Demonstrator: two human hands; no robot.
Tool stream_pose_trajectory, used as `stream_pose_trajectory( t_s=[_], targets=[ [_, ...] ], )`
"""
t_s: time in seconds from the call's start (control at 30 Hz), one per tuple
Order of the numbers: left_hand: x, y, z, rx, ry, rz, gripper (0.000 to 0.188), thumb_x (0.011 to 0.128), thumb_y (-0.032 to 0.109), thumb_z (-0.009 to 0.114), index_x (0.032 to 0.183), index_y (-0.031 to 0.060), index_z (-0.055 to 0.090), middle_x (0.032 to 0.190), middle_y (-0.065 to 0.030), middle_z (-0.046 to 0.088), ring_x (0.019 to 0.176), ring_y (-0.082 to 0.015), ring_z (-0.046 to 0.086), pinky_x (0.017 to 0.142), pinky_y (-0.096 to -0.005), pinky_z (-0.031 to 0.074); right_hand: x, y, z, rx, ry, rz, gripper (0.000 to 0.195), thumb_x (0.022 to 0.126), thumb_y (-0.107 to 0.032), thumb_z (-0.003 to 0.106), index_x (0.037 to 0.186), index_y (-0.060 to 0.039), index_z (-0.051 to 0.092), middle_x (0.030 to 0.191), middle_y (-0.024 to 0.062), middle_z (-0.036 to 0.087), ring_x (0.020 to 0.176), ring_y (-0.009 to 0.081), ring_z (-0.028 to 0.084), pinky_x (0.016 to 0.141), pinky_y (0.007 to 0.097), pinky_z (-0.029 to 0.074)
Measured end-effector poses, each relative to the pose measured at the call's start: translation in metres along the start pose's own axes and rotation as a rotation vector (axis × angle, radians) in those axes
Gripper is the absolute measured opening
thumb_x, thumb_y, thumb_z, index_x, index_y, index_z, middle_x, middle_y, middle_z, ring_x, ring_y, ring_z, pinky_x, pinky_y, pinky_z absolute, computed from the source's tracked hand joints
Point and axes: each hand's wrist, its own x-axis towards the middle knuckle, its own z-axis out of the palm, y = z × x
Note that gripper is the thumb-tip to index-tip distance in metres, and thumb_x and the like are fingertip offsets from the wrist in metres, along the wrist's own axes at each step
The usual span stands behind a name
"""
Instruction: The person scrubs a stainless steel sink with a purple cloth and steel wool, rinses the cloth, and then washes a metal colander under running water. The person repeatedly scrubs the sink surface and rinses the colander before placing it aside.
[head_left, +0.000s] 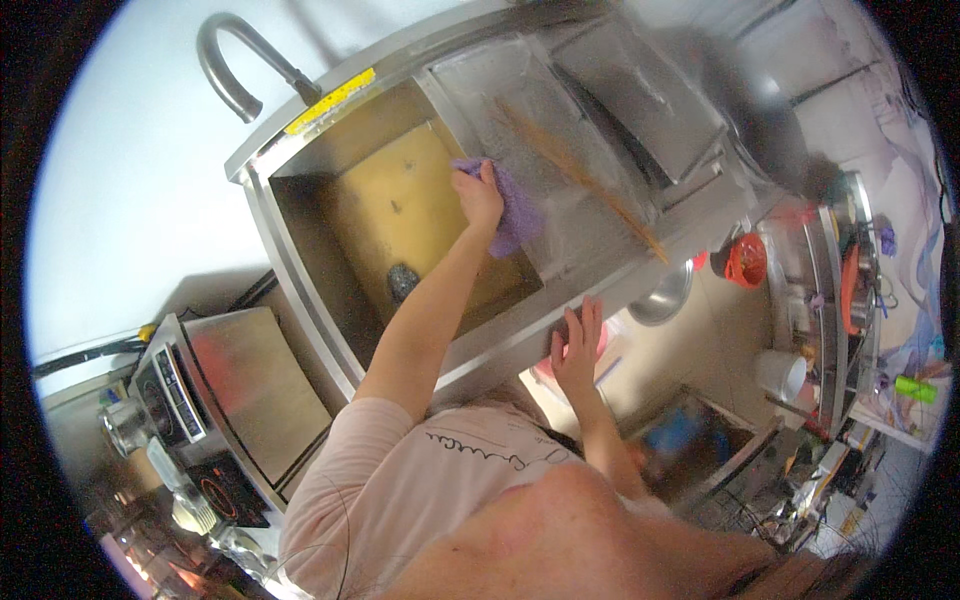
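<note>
My left hand (480, 196) grips a purple cloth (517, 214) at the divider between the stainless steel sink basin (352, 169) and the metal drainboard (517, 82). The cloth hangs partly over the basin's right side. Beneath it the basin floor looks yellowish, with a few small dark bits. A dark grey textured lump (403, 282), possibly a scourer, lies beside my left forearm. My right hand (577, 349) holds nothing; its spread fingers touch the sink's front edge (517, 339). A long brown strip or streak (585, 178) crosses the drainboard; I cannot tell which.
A curved faucet (225, 71) rises behind the basin near a yellow strip (330, 102). Left stands a double cooktop (176, 397) with a metal pot (129, 426). To the right are a red-lined bin (746, 261), a metal bowl (664, 296) and a white bucket (781, 375).
</note>
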Motion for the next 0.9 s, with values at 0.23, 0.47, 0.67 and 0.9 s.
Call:
stream_pose_trajectory(
  t_s=[0.23, 0.47, 0.67, 0.9],
  targets=[
    [0.135, 0.005, -0.016, -0.098, 0.025, 0.047, 0.052, 0.083, 0.038, 0.052, 0.101, -0.0103, 0.044, 0.112, -0.0336, 0.047, 0.106, -0.0448, 0.046, 0.087, -0.0466, 0.038, 0.012, 0.009, 0.017, -0.047, -0.01, -0.024, 0.046, 0.08, -0.009, 0.049, 0.124, -0.0012, 0.039, 0.137, 0.0245, 0.026, 0.128, 0.0467, 0.02, 0.102, 0.0553, 0.018],
    [0.224, 0.031, -0.024, 0.041, 0.108, -0.161, 0.068, 0.082, 0.055, 0.045, 0.107, -0.0093, 0.045, 0.112, -0.0305, 0.05, 0.106, -0.0417, 0.049, 0.089, -0.0461, 0.04, 0.01, 0.011, 0.022, -0.05, -0.038, -0.018, 0.049, 0.079, -0.007, 0.049, 0.125, 0.0001, 0.035, 0.137, 0.027, 0.023, 0.128, 0.05, 0.013, 0.103, 0.0592, 0.01],
    [0.224, 0.032, -0.033, -0.256, 0.138, -0.472, 0.064, 0.083, 0.053, 0.046, 0.104, -0.0062, 0.055, 0.109, -0.027, 0.055, 0.105, -0.0388, 0.052, 0.084, -0.045, 0.044, 0.043, -0.015, 0.001, -0.058, 0.005, -0.113, 0.05, 0.08, -0.009, 0.053, 0.126, -0.0021, 0.036, 0.137, 0.0253, 0.025, 0.126, 0.051, 0.019, 0.101, 0.0585, 0.017],
    [0.167, 0.013, -0.107, -0.555, -0.202, -0.112, 0.047, 0.082, 0.04, 0.055, 0.103, -0.0016, 0.054, 0.095, -0.0139, 0.06, 0.085, -0.0253, 0.058, 0.072, -0.0417, 0.046, 0.118, -0.048, 0.015, 0.384, -0.187, -0.162, 0.049, 0.082, -0.011, 0.053, 0.127, -0.0007, 0.036, 0.139, 0.0246, 0.023, 0.13, 0.0392, 0.02, 0.105, 0.0459, 0.019]
  ],
)
